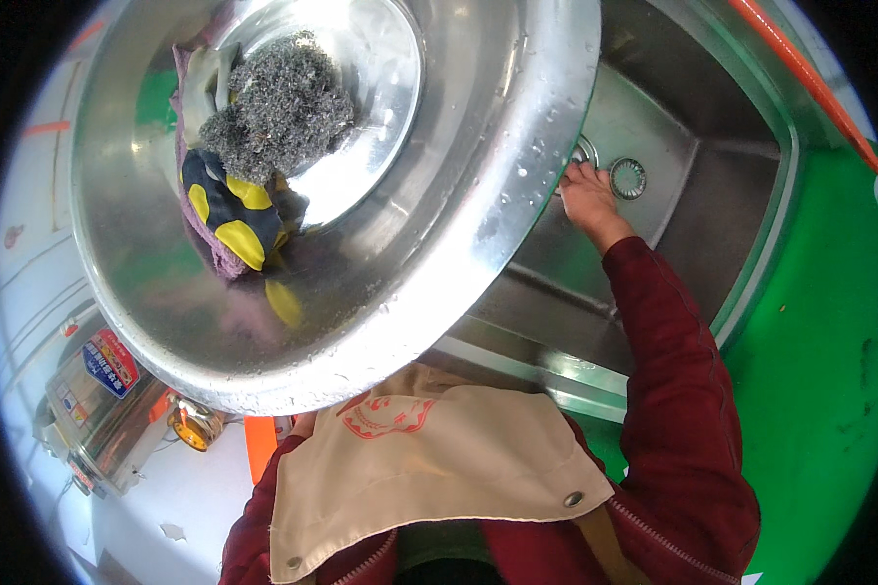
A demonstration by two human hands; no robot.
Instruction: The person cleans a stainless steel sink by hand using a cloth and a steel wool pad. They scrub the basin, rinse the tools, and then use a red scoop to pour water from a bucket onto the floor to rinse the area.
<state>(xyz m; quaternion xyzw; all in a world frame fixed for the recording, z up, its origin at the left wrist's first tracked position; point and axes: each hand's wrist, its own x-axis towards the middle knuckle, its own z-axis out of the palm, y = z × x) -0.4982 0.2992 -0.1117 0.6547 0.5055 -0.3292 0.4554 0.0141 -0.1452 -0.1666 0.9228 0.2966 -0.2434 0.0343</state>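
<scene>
A large shiny steel basin [458, 283] with water drops on its rim fills the upper left, overlapping the sink [741, 185]. Inside lie a grey steel wool scourer [288, 107], a purple cloth [226, 261] and a dark blue fabric piece with yellow patches [239, 214]. My right hand [595, 207] reaches down into the sink, fingers stretched out at the drain hole [585, 151], close to the basin's rim. Beside those fingers sits a round metal drain strainer [628, 178]. Only a sliver of my left hand [305, 425] shows under the basin's near rim; its fingers are hidden.
On the left, a clear plastic container [98, 400] with a blue and red label lies by a small orange-yellow round object [190, 429]. Green surface [810, 322] borders the sink on the right. An orange pipe [800, 68] slants across the upper right.
</scene>
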